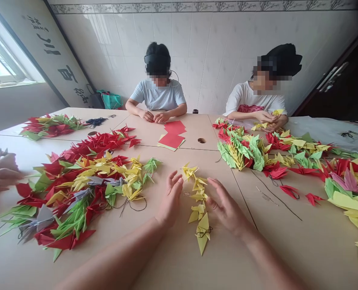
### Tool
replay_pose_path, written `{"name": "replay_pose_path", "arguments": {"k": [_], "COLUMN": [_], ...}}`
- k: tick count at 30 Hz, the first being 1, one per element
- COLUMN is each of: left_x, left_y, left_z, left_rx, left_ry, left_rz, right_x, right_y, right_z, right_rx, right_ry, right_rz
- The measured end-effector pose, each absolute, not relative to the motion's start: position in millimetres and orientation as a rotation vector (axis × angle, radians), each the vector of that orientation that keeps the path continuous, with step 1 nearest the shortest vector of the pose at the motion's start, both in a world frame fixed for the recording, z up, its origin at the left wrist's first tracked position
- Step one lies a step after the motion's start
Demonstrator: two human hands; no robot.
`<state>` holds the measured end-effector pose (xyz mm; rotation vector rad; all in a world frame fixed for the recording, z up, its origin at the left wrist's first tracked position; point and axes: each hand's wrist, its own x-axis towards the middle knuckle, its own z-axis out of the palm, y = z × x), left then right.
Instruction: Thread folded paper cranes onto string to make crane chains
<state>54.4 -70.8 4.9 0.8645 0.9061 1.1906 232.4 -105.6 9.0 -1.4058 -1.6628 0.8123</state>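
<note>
A string of yellow folded paper cranes [198, 193] lies on the table between my hands, running away from me, with a dark thread looped at its near end. To its left, my left hand [170, 199] is held with fingers apart and nothing in it. On the other side, my right hand [227, 205] is also open, its fingertips close to the yellow cranes; whether they touch is unclear. Left of my left hand lies a large pile of red, yellow, green and grey paper cranes [85, 181].
Across the table [179, 257], one person handles paper beside red square sheets [173, 135]; another holds yellow paper. More coloured cranes [242, 147] lie at the right, near black thread [277, 195]. Someone's hand [0, 171] shows at the left edge.
</note>
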Motion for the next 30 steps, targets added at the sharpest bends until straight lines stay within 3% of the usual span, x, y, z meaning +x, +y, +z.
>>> {"name": "replay_pose_path", "arguments": {"k": [6,13,19,30], "left_x": [44.3,38.3,38.3,42.7], "left_y": [-58.6,-52.3,-56.6,-66.0], "left_z": [4.5,3.9,1.7,16.5], "left_rx": [0.924,1.202,1.755,2.082], "left_ry": [1.022,0.962,0.964,0.746], "left_rz": [1.205,1.101,0.903,0.706], "right_x": [218.7,228.8,245.3,249.3], "right_y": [-125.6,-98.8,-64.2,-63.5], "right_z": [25.8,6.3,-6.9,0.3], "right_rx": [-1.305,-1.514,-1.569,-1.435], "right_ry": [-1.733,-1.445,-1.474,-1.656], "right_rz": [1.121,0.782,0.887,0.934]}}
